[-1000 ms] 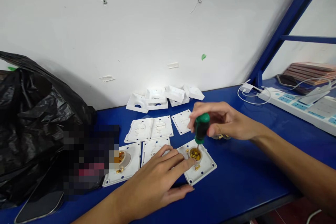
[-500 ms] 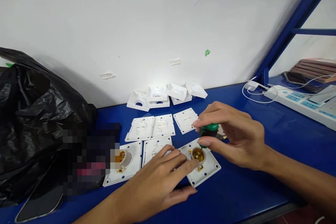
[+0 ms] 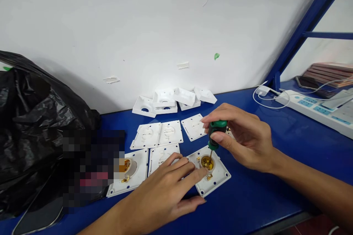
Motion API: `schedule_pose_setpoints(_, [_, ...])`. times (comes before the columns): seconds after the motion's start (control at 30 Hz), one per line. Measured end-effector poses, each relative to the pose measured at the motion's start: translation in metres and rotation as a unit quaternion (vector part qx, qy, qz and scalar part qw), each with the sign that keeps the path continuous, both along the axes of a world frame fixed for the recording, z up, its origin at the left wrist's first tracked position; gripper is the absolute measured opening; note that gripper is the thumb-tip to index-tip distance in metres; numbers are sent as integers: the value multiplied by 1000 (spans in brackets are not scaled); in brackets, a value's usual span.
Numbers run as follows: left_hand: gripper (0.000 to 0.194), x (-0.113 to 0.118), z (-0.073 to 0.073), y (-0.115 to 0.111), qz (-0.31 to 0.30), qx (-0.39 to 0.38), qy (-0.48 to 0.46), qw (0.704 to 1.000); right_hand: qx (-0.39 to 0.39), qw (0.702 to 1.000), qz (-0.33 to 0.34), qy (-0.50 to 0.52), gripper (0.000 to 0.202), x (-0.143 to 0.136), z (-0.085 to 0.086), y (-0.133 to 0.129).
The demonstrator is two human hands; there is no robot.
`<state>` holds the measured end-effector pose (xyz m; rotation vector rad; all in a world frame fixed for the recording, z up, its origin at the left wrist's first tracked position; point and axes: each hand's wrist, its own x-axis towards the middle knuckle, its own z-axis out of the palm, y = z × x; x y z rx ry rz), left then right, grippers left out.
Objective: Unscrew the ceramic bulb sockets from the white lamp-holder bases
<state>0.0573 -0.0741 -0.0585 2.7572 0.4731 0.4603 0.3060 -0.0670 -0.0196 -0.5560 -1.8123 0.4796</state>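
Observation:
My right hand (image 3: pixel 242 137) grips a green and black screwdriver (image 3: pixel 217 132) between thumb and fingers. The shaft points down into a round brass-lined socket (image 3: pixel 207 163) on a square white plate (image 3: pixel 219 180). Fingers apart, my left hand (image 3: pixel 173 183) rests on that plate's left side, its index fingertip at the socket's rim. Another white plate (image 3: pixel 138 172) with a socket lies to the left. Flat white plates (image 3: pixel 146 134) without sockets lie behind my left hand, one partly covered by it. Whether the screwdriver tip touches a screw is too small to tell.
White square covers (image 3: pixel 165 99) are stacked against the wall. A black plastic bag (image 3: pixel 41 117) and a dark phone-like slab (image 3: pixel 41 209) are on the left. At the right are a white power strip (image 3: pixel 317 106), cables, and a blue frame (image 3: pixel 298 36).
My right hand has tipped the screwdriver more upright, showing more of its handle and shaft. My left hand has stayed nearly still on the plate.

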Motion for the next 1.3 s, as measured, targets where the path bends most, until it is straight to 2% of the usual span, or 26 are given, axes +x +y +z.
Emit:
schedule_pose_setpoints(0.13, [38,-1,-1,0,-1,-3,5,1000,-26,1000,4,-1,31,1,-1,1])
schedule_pose_setpoints(0.5, [38,0,1,-1,10,5,0,1000,10,1000,8,-8,32,1,1,1])
schedule_pose_setpoints(1.0, [39,0,0,-1,5,7,3,1000,4,1000,0,4,31,3,2,2])
schedule_pose_setpoints(1.13, [35,-1,0,0,2,-1,7,1000,-2,1000,9,-1,34,4,0,2])
schedule_pose_setpoints(1.3, [39,-1,1,0,1,-2,5,1000,-18,999,33,5,35,4,-1,2])
